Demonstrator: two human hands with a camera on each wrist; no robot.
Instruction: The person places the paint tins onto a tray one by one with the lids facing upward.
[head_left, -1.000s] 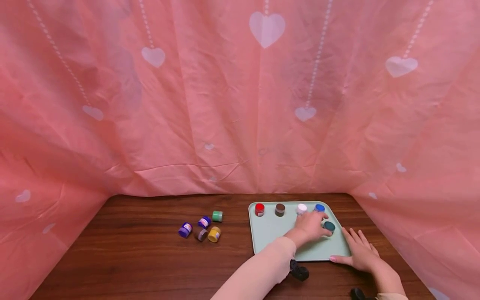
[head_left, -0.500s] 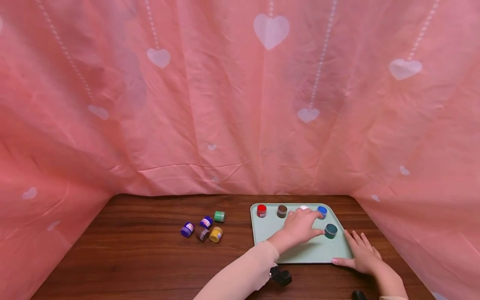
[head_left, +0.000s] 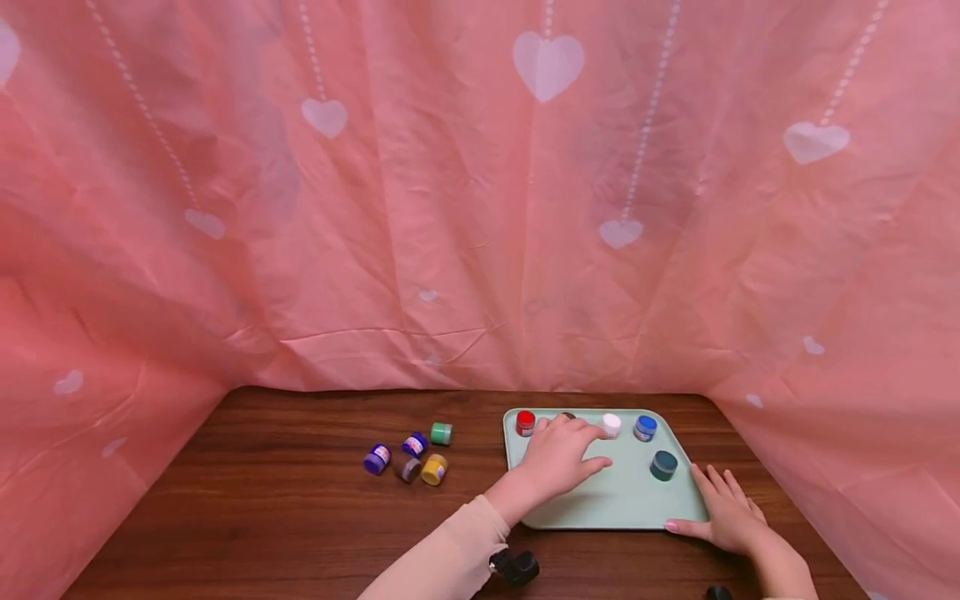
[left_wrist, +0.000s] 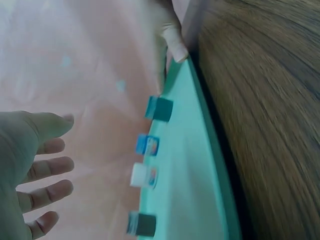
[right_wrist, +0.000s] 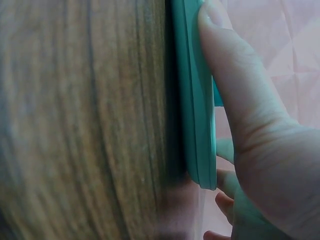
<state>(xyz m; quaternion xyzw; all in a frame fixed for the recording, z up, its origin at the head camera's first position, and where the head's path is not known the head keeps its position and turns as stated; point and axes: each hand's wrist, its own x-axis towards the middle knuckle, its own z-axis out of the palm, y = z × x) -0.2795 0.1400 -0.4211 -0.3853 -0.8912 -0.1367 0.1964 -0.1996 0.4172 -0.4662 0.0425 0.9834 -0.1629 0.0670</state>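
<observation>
My left hand (head_left: 558, 460) is over the left part of a pale green tray (head_left: 615, 504), fingers spread and holding nothing. On the tray, a dark green paint jar (head_left: 663, 466) stands near the right side. A red jar (head_left: 526, 423), a white jar (head_left: 611, 426) and a blue jar (head_left: 645, 428) line the back, with a brown jar (left_wrist: 142, 224) among them, mostly hidden by the left hand in the head view. My right hand (head_left: 726, 512) rests at the tray's front right corner, thumb on the front rim and fingers stretched along the right side.
Left of the tray, a loose group lies on the wooden table (head_left: 285, 517): a green jar (head_left: 441, 433), a yellow jar (head_left: 434, 469), a brown jar (head_left: 409, 470) and two purple-blue jars (head_left: 377, 458). A pink curtain (head_left: 465, 208) hangs behind the table.
My left hand has come away from the dark green jar and moved left across the tray, past the white jar. The right hand stays at the tray corner.
</observation>
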